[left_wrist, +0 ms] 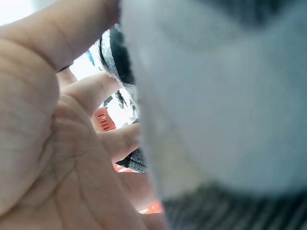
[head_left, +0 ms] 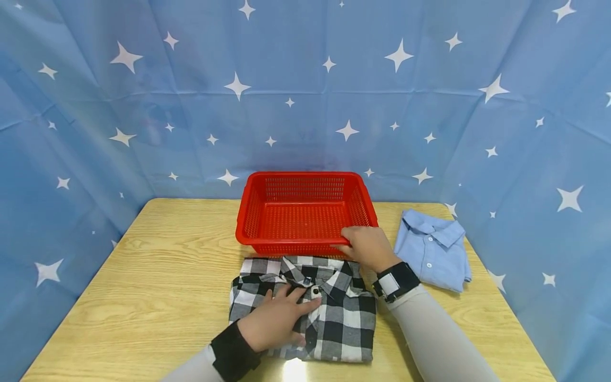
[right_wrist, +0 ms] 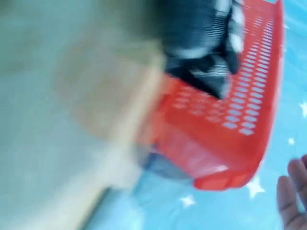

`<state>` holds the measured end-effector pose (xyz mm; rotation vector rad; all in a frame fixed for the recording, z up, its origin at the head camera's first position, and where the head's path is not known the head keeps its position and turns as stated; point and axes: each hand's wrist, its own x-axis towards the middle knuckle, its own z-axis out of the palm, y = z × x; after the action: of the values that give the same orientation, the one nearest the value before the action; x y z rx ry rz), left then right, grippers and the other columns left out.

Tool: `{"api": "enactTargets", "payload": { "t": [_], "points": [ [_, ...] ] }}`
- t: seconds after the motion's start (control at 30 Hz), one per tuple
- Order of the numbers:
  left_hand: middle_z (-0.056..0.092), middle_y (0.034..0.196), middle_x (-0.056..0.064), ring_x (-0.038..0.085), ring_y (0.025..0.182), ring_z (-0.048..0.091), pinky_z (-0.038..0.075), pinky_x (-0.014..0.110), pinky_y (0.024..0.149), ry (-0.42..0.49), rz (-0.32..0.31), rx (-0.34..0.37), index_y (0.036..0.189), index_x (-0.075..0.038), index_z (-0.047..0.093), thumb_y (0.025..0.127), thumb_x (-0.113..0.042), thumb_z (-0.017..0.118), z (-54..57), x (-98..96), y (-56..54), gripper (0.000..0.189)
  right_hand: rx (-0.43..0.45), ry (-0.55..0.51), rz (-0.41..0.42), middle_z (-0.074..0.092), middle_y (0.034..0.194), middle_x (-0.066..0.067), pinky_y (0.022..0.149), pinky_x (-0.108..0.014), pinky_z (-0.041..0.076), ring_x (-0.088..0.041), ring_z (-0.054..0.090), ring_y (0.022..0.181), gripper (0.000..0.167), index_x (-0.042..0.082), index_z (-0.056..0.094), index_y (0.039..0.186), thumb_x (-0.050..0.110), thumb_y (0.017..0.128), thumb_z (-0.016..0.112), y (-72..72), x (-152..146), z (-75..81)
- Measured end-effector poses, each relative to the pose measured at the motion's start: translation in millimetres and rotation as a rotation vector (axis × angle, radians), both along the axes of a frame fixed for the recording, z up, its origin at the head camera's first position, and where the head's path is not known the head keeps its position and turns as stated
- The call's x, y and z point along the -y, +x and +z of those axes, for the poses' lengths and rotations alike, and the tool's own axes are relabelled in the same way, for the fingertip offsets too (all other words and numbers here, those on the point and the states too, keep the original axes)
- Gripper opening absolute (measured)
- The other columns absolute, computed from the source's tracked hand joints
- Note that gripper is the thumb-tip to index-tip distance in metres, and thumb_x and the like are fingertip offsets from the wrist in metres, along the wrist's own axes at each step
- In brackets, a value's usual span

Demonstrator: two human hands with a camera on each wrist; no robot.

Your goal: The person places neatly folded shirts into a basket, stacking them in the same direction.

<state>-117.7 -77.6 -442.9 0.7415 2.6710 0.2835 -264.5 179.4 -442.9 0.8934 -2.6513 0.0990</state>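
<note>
A folded black-and-white checked shirt [head_left: 346, 323] lies on the table, collar toward the red plastic basket [head_left: 305, 241]. My left hand [head_left: 279, 318] rests on the shirt's front with its fingers spread, beside the buttons under the collar. In the left wrist view, its fingers [left_wrist: 117, 141] extend against the cloth, and a blurred pale part of the shirt fills the right side. My right hand [head_left: 369, 246] is at the basket's front right corner, overlapping the rim. The right wrist view is blurred; loosely extended fingers [right_wrist: 290, 196] show at its edge, with the basket beyond.
A folded light blue shirt [head_left: 431, 249] lies on the wooden table [head_left: 157, 265] to the right of the basket. Behind the table hangs a blue curtain [head_left: 305, 122] with white stars, close to the basket's back edge.
</note>
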Motion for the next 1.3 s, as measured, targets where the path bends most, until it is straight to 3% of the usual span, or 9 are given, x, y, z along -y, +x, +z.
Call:
{"api": "enactTargets", "payload": {
  "t": [0.13, 0.27, 0.47, 0.57, 0.67, 0.83, 1.0, 1.2, 1.3],
  "points": [
    [0.044, 0.163, 0.008, 0.044, 0.149, 0.039, 0.039, 0.075, 0.110, 0.003, 0.003, -0.003, 0.156, -0.048, 0.041, 0.083, -0.052, 0.083, 0.5, 3.6, -0.6, 0.085, 0.003, -0.083, 0.038, 0.072, 0.098, -0.002, 0.075, -0.038, 0.060, -0.020, 0.069, 0.085, 0.039, 0.015, 0.072, 0.110, 0.048, 0.090, 0.079, 11.4, 0, 6.3],
    [0.049, 0.158, 0.006, 0.037, 0.147, 0.045, 0.043, 0.066, 0.112, 0.091, 0.008, -0.019, 0.156, -0.038, 0.046, 0.088, -0.051, 0.079, 3.7, 16.3, 0.8, 0.077, -0.051, -0.200, 0.111, 0.064, 0.137, -0.013, 0.106, -0.053, 0.052, -0.034, 0.063, 0.123, 0.062, 0.008, 0.066, 0.134, 0.045, 0.087, 0.081, 36.9, -12, 14.2],
    [0.060, 0.145, 0.012, 0.032, 0.134, 0.058, 0.051, 0.052, 0.108, 0.263, 0.186, -0.183, 0.141, -0.014, 0.064, 0.096, -0.035, 0.075, 10.1, 57.1, -1.6, 0.051, -0.096, -0.397, 0.102, 0.065, 0.121, -0.013, 0.089, -0.045, 0.058, -0.028, 0.064, 0.108, 0.044, 0.004, 0.068, 0.116, 0.022, 0.081, 0.087, 78.5, -46, 5.4],
    [0.057, 0.146, 0.019, 0.038, 0.136, 0.055, 0.050, 0.056, 0.109, 0.278, 0.370, -0.222, 0.142, -0.007, 0.060, 0.095, -0.032, 0.077, 7.1, 78.4, -5.8, 0.056, 0.174, -0.510, -0.006, 0.064, 0.108, -0.007, 0.077, -0.032, 0.057, -0.019, 0.063, 0.096, 0.032, 0.006, 0.065, 0.110, 0.022, 0.088, 0.083, 88.6, -60, -7.1],
    [0.049, 0.152, 0.026, 0.046, 0.140, 0.049, 0.046, 0.063, 0.110, 0.290, 0.517, -0.134, 0.153, 0.000, 0.046, 0.093, -0.035, 0.078, 1.6, 91.9, -9.0, 0.076, 0.631, -0.680, -0.123, 0.066, 0.119, -0.013, 0.083, -0.026, 0.056, -0.021, 0.065, 0.107, 0.042, 0.001, 0.060, 0.126, 0.028, 0.098, 0.074, 95.2, -69, -16.9],
    [0.046, 0.156, 0.030, 0.050, 0.142, 0.046, 0.041, 0.068, 0.112, 0.323, 0.578, 0.003, 0.158, 0.005, 0.035, 0.090, -0.039, 0.080, -11.0, 99.7, -13.7, 0.093, 1.198, -0.994, -0.182, 0.048, 0.151, -0.030, 0.102, -0.038, 0.057, -0.032, 0.058, 0.132, 0.069, -0.009, 0.032, 0.154, 0.031, 0.106, 0.061, 102.7, -73, -23.4],
    [0.056, 0.148, 0.024, 0.041, 0.136, 0.056, 0.045, 0.062, 0.112, 0.384, 0.598, 0.013, 0.155, 0.003, 0.041, 0.088, -0.031, 0.084, -18.7, 99.7, -19.4, 0.087, 1.495, -1.205, -0.168, 0.060, 0.145, -0.018, 0.101, -0.042, 0.058, -0.020, 0.065, 0.122, 0.071, -0.009, 0.024, 0.158, 0.032, 0.109, 0.054, 107.9, -69, -25.2],
    [0.068, 0.128, 0.021, 0.034, 0.116, 0.067, 0.054, 0.056, 0.101, 0.362, 0.653, 0.066, 0.139, 0.009, 0.054, 0.089, -0.030, 0.082, -20.1, 96.6, -20.7, 0.069, 1.758, -1.343, -0.070, 0.075, 0.121, -0.003, 0.100, -0.033, 0.058, -0.014, 0.071, 0.110, 0.032, 0.002, 0.063, 0.133, 0.020, 0.109, 0.052, 114.7, -65, -32.8],
    [0.071, 0.121, 0.016, 0.029, 0.109, 0.069, 0.055, 0.053, 0.097, 0.415, 0.684, 0.096, 0.132, 0.007, 0.060, 0.091, -0.027, 0.079, -17.3, 96.0, -18.4, 0.056, 1.796, -1.336, -0.030, 0.076, 0.118, -0.001, 0.099, -0.030, 0.058, -0.011, 0.071, 0.109, 0.024, 0.009, 0.070, 0.122, 0.016, 0.109, 0.051, 118.6, -62, -35.7]
  ]
}}
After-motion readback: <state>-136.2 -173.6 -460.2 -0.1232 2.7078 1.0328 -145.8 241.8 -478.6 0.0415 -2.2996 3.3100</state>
